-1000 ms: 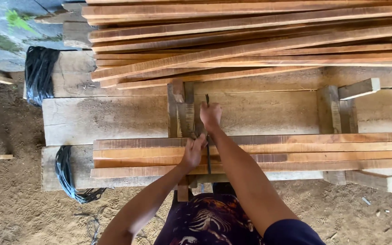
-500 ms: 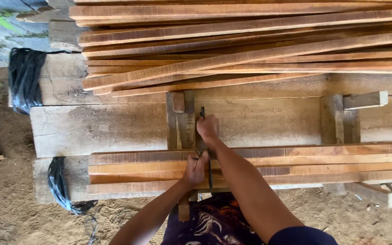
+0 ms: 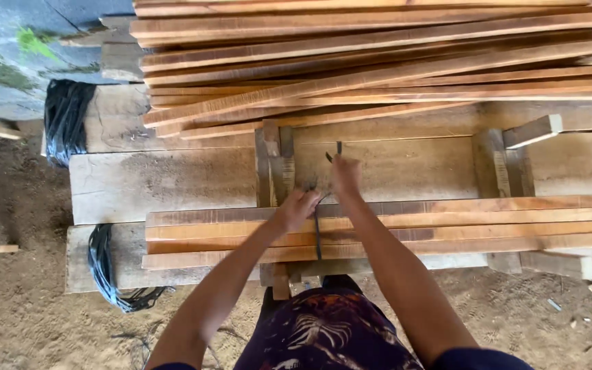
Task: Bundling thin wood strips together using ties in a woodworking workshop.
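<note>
A bundle of several long wooden slats (image 3: 447, 229) lies across a rough plank bench (image 3: 173, 181). A black strap (image 3: 317, 233) runs over the bundle near its left part. My left hand (image 3: 298, 207) pinches the strap at the bundle's far edge. My right hand (image 3: 345, 175) is closed on the strap's free end (image 3: 334, 152), held just beyond the bundle. Both hands sit next to an upright wooden block (image 3: 274, 168) on the bench.
A big loose pile of slats (image 3: 378, 62) covers the back of the bench. Black strap bunches hang at the bench's left side (image 3: 65, 120) and its front left corner (image 3: 107, 270). A second wooden block (image 3: 508, 161) stands to the right. Sandy ground surrounds the bench.
My right hand has shifted to the right and away from me with the strap end. My left hand has moved up to the bundle's far edge. The camera has swung slightly.
</note>
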